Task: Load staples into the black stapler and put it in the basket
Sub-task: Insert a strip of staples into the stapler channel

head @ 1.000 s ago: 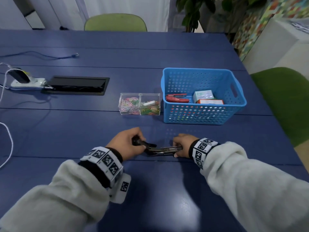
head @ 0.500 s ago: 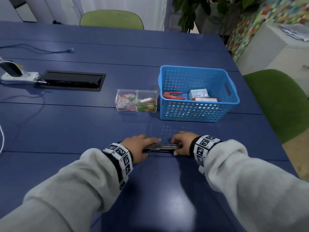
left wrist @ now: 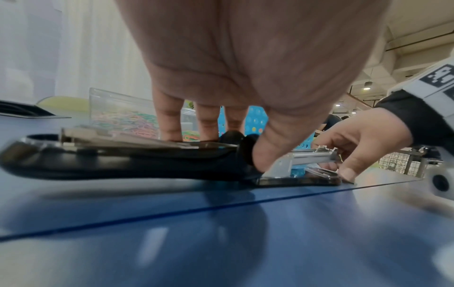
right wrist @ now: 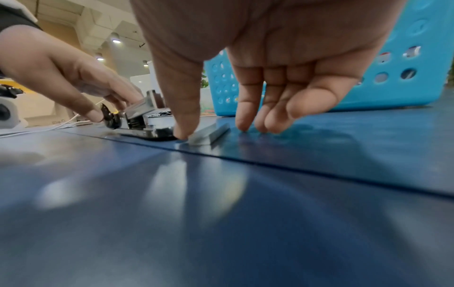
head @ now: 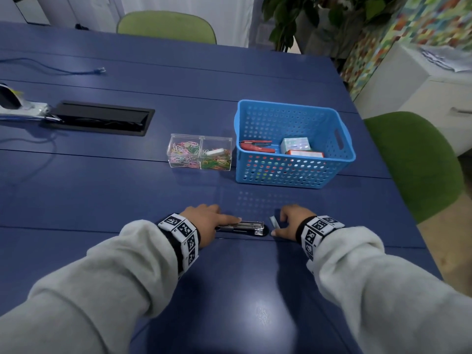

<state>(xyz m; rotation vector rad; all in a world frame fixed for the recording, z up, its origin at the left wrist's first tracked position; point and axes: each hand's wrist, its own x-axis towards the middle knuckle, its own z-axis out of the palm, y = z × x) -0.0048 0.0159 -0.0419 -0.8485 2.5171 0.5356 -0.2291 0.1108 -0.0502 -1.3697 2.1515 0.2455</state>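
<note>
The black stapler (head: 251,227) lies opened out flat on the blue table, metal magazine up; in the left wrist view its black lid (left wrist: 110,165) stretches to the left. My left hand (head: 207,221) holds it at the hinge, thumb on the near side and fingers over the top. A short silver staple strip (head: 274,222) lies on the table just right of the stapler's front end. My right hand (head: 283,223) straddles the strip (right wrist: 209,134): its thumb touches the strip's near end and its straight fingers rest on the table beyond. The blue basket (head: 293,175) stands farther back.
In the basket lie a red stapler (head: 256,146) and small boxes (head: 296,144). A clear two-part box of paper clips (head: 200,154) sits left of it. A black cable hatch (head: 99,118) and power strip (head: 20,108) are far left. A green chair (head: 413,162) stands at the right.
The stapler's raised lid has been laid down flat under my left hand. My right hand has left the stapler's front end and moved right onto the staple strip.
</note>
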